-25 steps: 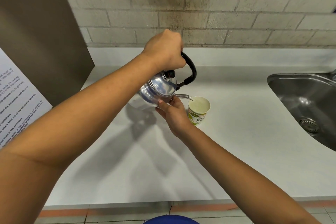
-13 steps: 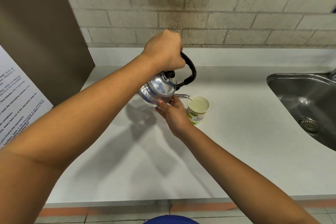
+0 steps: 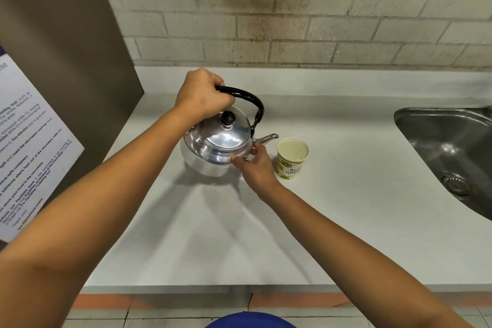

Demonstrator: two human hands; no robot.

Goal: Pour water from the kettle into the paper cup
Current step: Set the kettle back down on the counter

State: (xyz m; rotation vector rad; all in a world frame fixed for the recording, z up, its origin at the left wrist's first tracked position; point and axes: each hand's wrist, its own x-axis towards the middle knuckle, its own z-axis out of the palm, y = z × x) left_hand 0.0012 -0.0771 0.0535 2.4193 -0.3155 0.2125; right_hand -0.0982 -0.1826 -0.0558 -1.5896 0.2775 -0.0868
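Hands number two: left hand [image 3: 203, 96] grips one kettle [image 3: 218, 148] handle, right hand [image 3: 254, 164] fingertips touch its side beside one paper cup [image 3: 292, 157].

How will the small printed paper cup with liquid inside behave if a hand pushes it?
The small printed paper cup looks thin-walled, so it would probably dent if squeezed. It seems nearly full, so a push might spill it. Its narrower base suggests it could tip.

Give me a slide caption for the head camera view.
Left hand grips the kettle handle, right hand steadies its side, beside a filled paper cup.
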